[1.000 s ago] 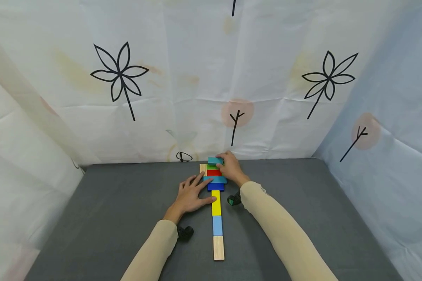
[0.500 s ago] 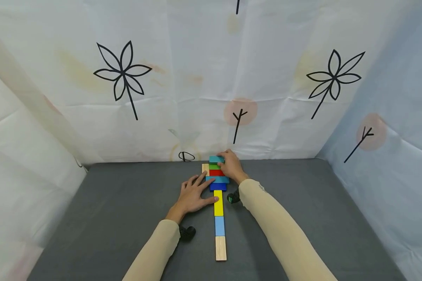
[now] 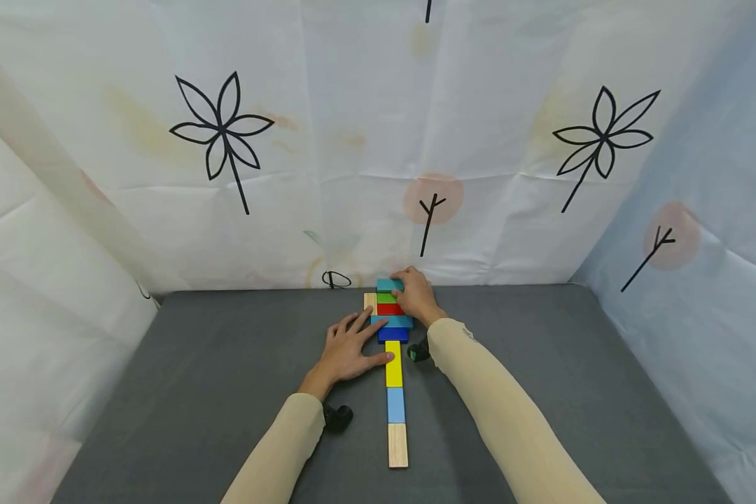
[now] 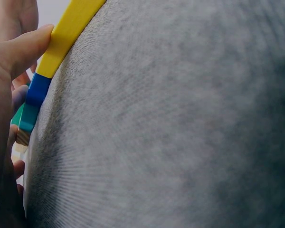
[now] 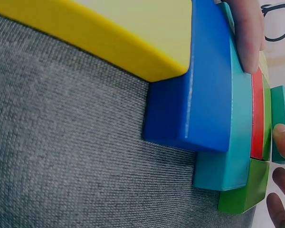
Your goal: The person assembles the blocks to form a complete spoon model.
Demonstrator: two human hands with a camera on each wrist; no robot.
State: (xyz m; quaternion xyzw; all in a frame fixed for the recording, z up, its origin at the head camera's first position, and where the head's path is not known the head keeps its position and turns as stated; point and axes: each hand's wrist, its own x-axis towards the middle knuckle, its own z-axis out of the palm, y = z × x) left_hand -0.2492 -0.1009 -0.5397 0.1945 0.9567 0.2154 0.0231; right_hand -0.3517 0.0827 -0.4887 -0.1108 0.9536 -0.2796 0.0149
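My right hand (image 3: 418, 297) pinches a teal block (image 3: 388, 285) at the far end of a row of wooden blocks, thumb on its near side. A green block (image 3: 386, 298) and a red block (image 3: 388, 309) lie just nearer. My left hand (image 3: 346, 352) is spread over the row's left side. Its thumb touches the yellow block (image 3: 393, 374); its index finger rests on the longer teal block (image 3: 400, 323), and another finger reaches a plain wood block (image 3: 369, 299). Between yellow and teal lies a dark blue block (image 5: 206, 80). A second green block (image 5: 247, 190) shows in the right wrist view.
A light blue block (image 3: 395, 404) and a plain wood block (image 3: 398, 446) continue the row towards me. Everything lies on a dark grey cloth surface (image 3: 227, 364). Printed white fabric (image 3: 327, 140) hangs right behind the far edge and along both sides.
The head view has shifted slightly, so the whole scene sits a little further right. Relative to the blocks, both hands look nearly still.
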